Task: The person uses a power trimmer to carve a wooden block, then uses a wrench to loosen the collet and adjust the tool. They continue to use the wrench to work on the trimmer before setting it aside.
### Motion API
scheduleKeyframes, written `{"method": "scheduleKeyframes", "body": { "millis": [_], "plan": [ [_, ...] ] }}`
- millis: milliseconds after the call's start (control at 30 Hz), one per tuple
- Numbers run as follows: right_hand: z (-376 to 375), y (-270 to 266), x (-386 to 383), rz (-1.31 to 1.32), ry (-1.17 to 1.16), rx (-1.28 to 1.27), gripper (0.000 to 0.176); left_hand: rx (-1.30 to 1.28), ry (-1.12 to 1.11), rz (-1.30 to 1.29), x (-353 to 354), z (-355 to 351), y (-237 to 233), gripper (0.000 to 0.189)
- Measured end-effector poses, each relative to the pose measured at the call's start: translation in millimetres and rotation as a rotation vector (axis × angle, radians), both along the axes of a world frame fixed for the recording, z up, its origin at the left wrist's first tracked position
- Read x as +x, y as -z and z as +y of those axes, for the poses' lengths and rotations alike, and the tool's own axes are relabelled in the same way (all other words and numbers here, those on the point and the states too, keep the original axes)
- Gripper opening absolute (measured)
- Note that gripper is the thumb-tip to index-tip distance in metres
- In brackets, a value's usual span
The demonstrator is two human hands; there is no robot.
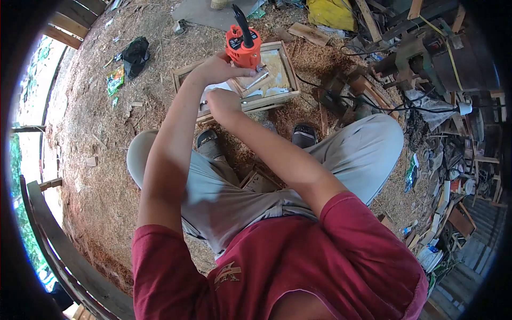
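Note:
An orange router (244,47) with a black cord on top sits over a shallow wooden tray on the ground in front of me. My left hand (221,70) is closed around the router's near side, its thumb stretched along the lower edge. Just below it, my right hand (223,105) is curled tight over the tray's near side. A thin metal piece shows beside that fist; what the fingers hold is hidden. Inside the wooden tray (292,68) lie a metal wrench-like tool (258,81) and pale sheets, close to my left thumb.
Wood shavings cover the ground. A black plastic bag (135,56) lies to the left, a yellow sack (332,14) at the back. Machinery (413,66), cords and a white plug (465,108) are at the right, with scrap wood piled below. My sandal (304,135) is near the tray.

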State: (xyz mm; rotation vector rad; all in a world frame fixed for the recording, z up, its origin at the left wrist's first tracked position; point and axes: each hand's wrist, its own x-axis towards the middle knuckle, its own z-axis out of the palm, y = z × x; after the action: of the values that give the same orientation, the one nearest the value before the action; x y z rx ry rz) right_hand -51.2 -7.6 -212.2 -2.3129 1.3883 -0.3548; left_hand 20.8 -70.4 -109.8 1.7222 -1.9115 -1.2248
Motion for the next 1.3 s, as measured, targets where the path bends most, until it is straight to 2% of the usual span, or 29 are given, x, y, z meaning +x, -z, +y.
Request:
{"method": "scheduleKeyframes", "body": {
  "millis": [167, 267, 367, 467, 567, 600, 700, 733, 833, 867, 1000, 1100, 1200, 1300],
  "plan": [
    [-1, 1, -8, 0.068, -0.093, -0.049, 0.019, 0.004, 0.022, 0.024, 4, -4, 11, 0.093],
    [13, 5, -22, 0.070, -0.096, -0.135, 0.028, 0.018, -0.009, -0.093, -3, 3, -8, 0.083],
    [31, -12, -48, -0.037, -0.101, -0.202, 0.036, 0.026, 0.000, 0.015, 8, -10, 16, 0.093],
    [41, -24, -76, -0.102, -0.161, -0.129, 0.040, -0.023, 0.008, 0.043, 10, -10, 19, 0.084],
    [52, -26, -107, -0.288, 0.023, -0.079, 0.038, -0.018, 0.028, 0.130, 6, -6, 15, 0.080],
    [52, -39, -116, -0.475, 0.136, 0.015, 0.032, -0.020, 0.018, 0.155, 4, -6, 17, 0.080],
    [40, -54, -142, -0.605, 0.386, 0.368, 0.024, -0.058, -0.027, 0.289, 3, -2, 29, 0.073],
    [37, -42, -143, -0.788, 0.393, 0.351, 0.023, -0.064, -0.018, 0.351, 1, 0, 30, 0.069],
    [35, -33, -146, -0.877, 0.451, 0.366, 0.024, -0.078, -0.012, 0.479, -7, 9, 31, 0.058],
    [32, -21, -146, -0.863, 0.448, 0.318, 0.025, -0.077, -0.021, 0.488, -11, 11, 31, 0.055],
    [33, -29, -144, -0.757, 0.414, 0.252, 0.021, -0.132, -0.109, 0.545, -21, 14, 44, 0.052],
    [34, -51, -152, -0.535, 0.349, 0.199, 0.021, -0.218, -0.046, 0.408, -28, 14, 37, 0.042],
    [24, -79, -165, -0.332, 0.243, 0.270, 0.023, -0.192, -0.026, 0.520, -32, 8, 44, 0.038],
    [9, -92, -176, -0.227, 0.150, 0.215, 0.025, -0.205, 0.011, 0.567, -27, 0, 50, 0.033]
  ]
}}
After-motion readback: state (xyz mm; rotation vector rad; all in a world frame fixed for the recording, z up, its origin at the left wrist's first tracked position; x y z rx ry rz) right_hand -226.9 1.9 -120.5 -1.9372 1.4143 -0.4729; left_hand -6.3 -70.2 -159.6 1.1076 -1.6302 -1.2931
